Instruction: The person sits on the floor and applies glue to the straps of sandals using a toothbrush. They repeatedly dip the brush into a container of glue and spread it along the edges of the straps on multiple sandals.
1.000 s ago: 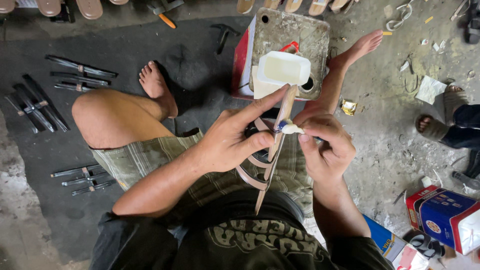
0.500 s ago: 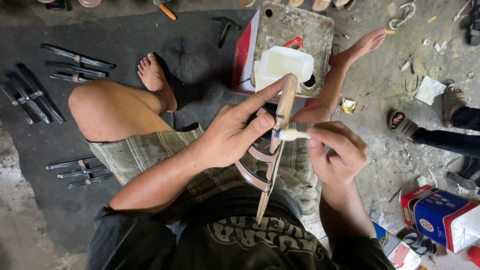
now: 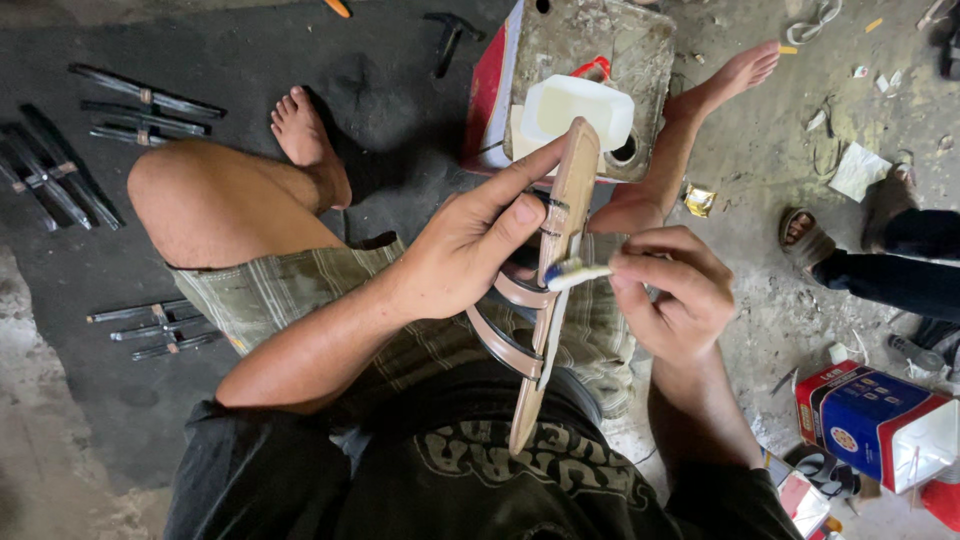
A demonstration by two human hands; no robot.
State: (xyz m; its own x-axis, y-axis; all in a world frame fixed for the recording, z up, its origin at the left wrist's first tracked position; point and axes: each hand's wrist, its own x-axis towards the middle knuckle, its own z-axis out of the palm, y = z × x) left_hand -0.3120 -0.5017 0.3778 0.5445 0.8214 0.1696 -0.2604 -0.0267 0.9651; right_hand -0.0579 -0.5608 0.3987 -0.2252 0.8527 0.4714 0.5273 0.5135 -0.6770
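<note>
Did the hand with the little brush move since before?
Yes. The right hand with the small white brush slid down the tan sandal sole, away from the white plastic tub.

On the dark mat at our left we see bundled black straps [image 3: 60, 165], with a smaller bundle [image 3: 155, 330] lying nearer. Ahead of us stands a stained metal can [image 3: 600, 50] bearing a white plastic tub [image 3: 575, 110]. A hammer [image 3: 447, 35] lies beside it. At right we note a blue-and-red carton [image 3: 875, 425], paper scraps [image 3: 858, 170], and another person's sandalled foot [image 3: 805, 235].
</note>
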